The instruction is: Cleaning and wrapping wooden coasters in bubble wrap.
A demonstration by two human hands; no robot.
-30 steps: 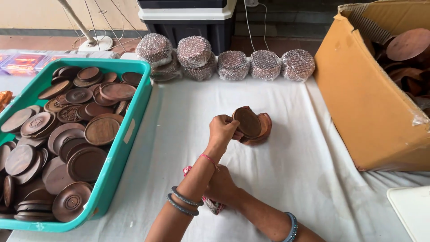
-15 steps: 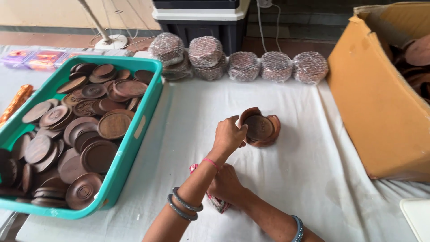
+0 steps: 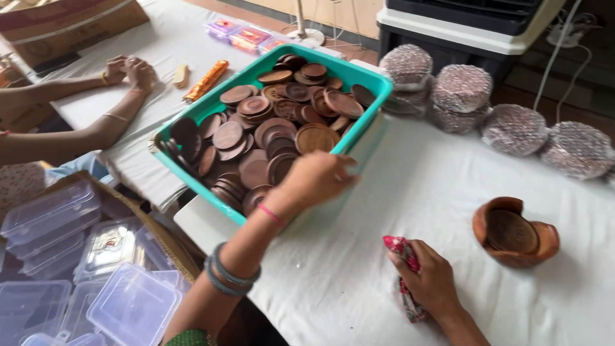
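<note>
My left hand (image 3: 315, 179) hovers over the near corner of a teal plastic bin (image 3: 192, 174) heaped with round brown wooden discs (image 3: 275, 128). Its fingers are curled and blurred, and I cannot tell if they hold a disc. My right hand (image 3: 430, 277) rests on the white tablecloth and grips a red patterned cloth (image 3: 400, 247). To its right stands a brown wooden holder (image 3: 544, 240) with one disc (image 3: 510, 230) lying flat inside it, apart from both hands.
Several bubble-wrapped round stacks (image 3: 462, 88) line the table's far side before a black and white cooler (image 3: 474, 25). Another person's hands (image 3: 128, 70) rest at upper left, near an orange packet (image 3: 206, 80) and a cardboard box (image 3: 64, 22). Clear plastic boxes (image 3: 96, 282) lie lower left.
The view has swung left. My left hand let go of the disc in the wooden holder and moved left to the teal bin. My right hand still grips the cloth.
</note>
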